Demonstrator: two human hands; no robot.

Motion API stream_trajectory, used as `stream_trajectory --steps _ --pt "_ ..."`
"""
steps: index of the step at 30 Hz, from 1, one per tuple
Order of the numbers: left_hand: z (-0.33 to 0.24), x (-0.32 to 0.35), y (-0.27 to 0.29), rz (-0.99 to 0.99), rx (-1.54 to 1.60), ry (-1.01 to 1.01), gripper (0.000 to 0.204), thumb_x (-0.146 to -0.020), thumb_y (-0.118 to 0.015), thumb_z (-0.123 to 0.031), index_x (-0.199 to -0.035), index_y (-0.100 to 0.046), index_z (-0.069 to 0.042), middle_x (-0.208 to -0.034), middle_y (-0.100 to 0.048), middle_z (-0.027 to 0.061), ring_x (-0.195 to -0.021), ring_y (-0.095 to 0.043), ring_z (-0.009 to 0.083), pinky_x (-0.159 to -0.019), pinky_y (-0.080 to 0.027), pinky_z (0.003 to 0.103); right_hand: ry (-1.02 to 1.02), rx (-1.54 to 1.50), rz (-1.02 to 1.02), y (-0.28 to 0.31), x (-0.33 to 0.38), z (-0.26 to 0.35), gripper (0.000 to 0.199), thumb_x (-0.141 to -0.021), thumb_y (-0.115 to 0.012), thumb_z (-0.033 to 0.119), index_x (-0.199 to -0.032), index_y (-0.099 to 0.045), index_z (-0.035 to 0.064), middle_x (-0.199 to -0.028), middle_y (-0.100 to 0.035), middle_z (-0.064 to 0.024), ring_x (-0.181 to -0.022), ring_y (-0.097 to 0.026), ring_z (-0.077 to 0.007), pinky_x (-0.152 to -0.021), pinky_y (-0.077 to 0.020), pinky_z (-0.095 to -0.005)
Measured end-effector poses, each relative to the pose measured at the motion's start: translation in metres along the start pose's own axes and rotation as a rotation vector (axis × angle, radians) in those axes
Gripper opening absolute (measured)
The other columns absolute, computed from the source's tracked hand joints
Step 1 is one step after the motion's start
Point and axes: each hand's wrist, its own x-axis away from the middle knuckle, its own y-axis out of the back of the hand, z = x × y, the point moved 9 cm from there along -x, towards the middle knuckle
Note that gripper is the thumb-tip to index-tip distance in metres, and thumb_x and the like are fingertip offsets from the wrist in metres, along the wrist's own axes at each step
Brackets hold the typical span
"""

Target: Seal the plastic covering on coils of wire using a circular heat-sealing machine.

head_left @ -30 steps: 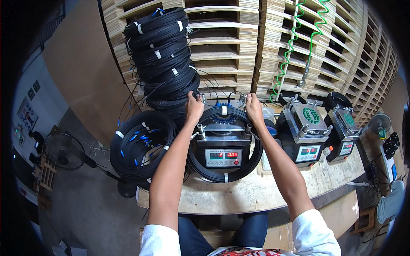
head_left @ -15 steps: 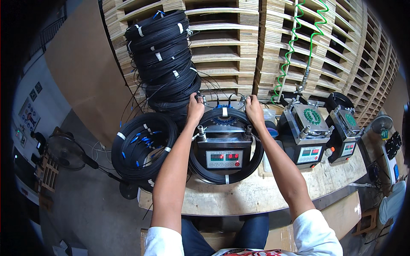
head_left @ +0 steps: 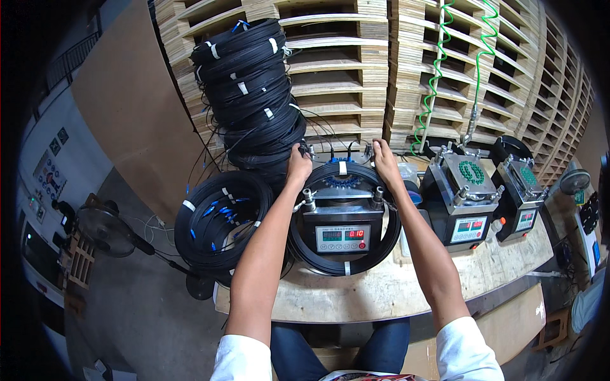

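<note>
My left hand (head_left: 299, 167) is closed around a small clamp post at the far left corner of a black and metal polishing machine (head_left: 311, 221). At its far right corner, my right hand (head_left: 386, 163) is beside a matching metal post (head_left: 368, 152), its fingers stretched upward and slightly apart. A coil of black cable (head_left: 347, 267) with white ties hangs around the machine's front, circling the lit display panel (head_left: 343, 239). Blue connectors (head_left: 340, 160) sit along the top fixture between my hands, with thin leads rising from them. The far fingertips are partly hidden.
A tall stack of black cable coils (head_left: 251, 95) stands behind my left arm; another coil with blue connectors (head_left: 190, 232) lies nearer. Two similar machines (head_left: 459, 197) (head_left: 522, 193) stand on the wooden bench (head_left: 381, 295) to the right. Wooden pallets (head_left: 327, 76) rise behind.
The red readout on the machine's panel has changed. My right fingers look straighter and more apart at the post; my left hand stays at its corner. The whole view has shifted slightly.
</note>
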Motion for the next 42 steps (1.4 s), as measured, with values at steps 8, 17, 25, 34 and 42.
stream_trajectory --steps 8,17,25,34,42 --pt "-0.006 0.0 -0.005 0.04 0.071 -0.022 0.065 -0.087 -0.053 -0.005 -0.15 -0.036 -0.011 -0.131 -0.058 0.0287 -0.122 -0.057 0.0415 -0.102 -0.045 0.045 -0.175 0.063 0.006 0.006 0.002 -0.005 0.054 -0.105 -0.042 0.046 -0.123 -0.059 -0.0012 -0.114 -0.066 -0.0271 -0.113 -0.06 -0.0454 -0.096 -0.0466 -0.0453" --pt "-0.027 0.006 0.007 0.146 -0.264 0.082 0.067 -0.087 -0.056 -0.011 -0.15 -0.035 -0.015 -0.13 -0.061 0.0237 -0.118 -0.06 0.0402 -0.098 -0.049 0.048 -0.032 0.078 -0.004 0.005 -0.001 -0.016 0.032 -0.098 -0.052 0.018 -0.124 -0.058 0.0016 -0.11 -0.068 -0.0221 -0.103 -0.065 -0.0358 -0.089 -0.048 -0.0414" --pt "-0.026 0.015 0.001 0.021 0.063 0.037 0.054 -0.086 -0.052 -0.007 -0.14 -0.048 -0.008 -0.127 -0.06 0.029 -0.123 -0.055 0.044 -0.104 -0.043 0.047 -0.068 0.128 0.01 0.006 -0.004 -0.017 0.031 -0.102 -0.048 0.022 -0.125 -0.058 0.0032 -0.107 -0.069 -0.0224 -0.099 -0.068 -0.0323 -0.087 -0.0501 -0.0391" --pt "-0.016 0.008 0.002 0.125 -0.273 0.123 0.054 -0.088 -0.052 -0.008 -0.14 -0.046 -0.017 -0.124 -0.064 0.0243 -0.117 -0.061 0.0421 -0.098 -0.049 0.049 -0.182 0.474 0.09 -0.007 0.007 0.002 0.029 -0.097 -0.05 0.024 -0.121 -0.053 0.0081 -0.106 -0.067 -0.0279 -0.105 -0.063 -0.0466 -0.087 -0.0482 -0.057" --pt "-0.016 0.014 0.001 0.062 -0.123 0.157 0.049 -0.086 -0.05 -0.014 -0.135 -0.055 -0.016 -0.126 -0.064 0.0223 -0.118 -0.061 0.0422 -0.099 -0.048 0.049 -0.121 0.141 -0.029 0.0 -0.008 -0.038 0.036 -0.095 -0.056 0.019 -0.125 -0.058 0.0 -0.109 -0.068 -0.0277 -0.104 -0.065 -0.0397 -0.09 -0.0502 -0.0435"
